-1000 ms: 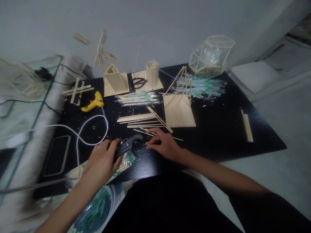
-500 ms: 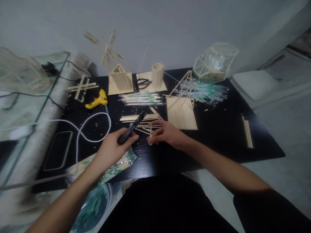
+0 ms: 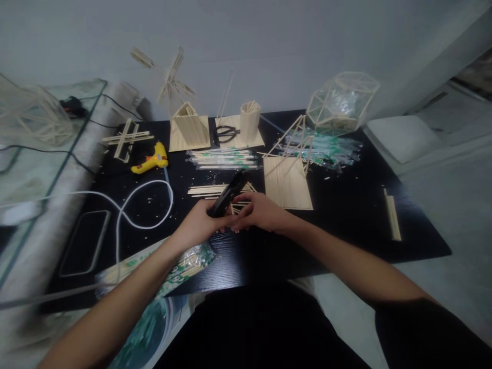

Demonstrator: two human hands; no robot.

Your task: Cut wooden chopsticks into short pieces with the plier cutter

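Note:
My left hand [image 3: 202,221] is wrapped round a black handheld tool [image 3: 229,193], whose upper end points up and to the right. Close against its thumb, my right hand [image 3: 258,211] pinches a short thin wooden stick [image 3: 232,209], mostly hidden by the fingers. Loose wooden sticks [image 3: 203,190] lie on the black table just beyond both hands. Right of them is a flat wooden panel [image 3: 287,184] with a frame of thin sticks [image 3: 286,134] at its back edge.
A yellow glue gun [image 3: 151,160], a looped white cable [image 3: 171,201] and a phone-shaped object [image 3: 85,242] are at the left. Bagged sticks [image 3: 225,159] and wooden models [image 3: 192,128] stand farther back. A bucket [image 3: 144,333] is below the front edge.
My left hand and the black tool have moved right, up to my right hand. The short stick is now more covered. The view has shifted slightly.

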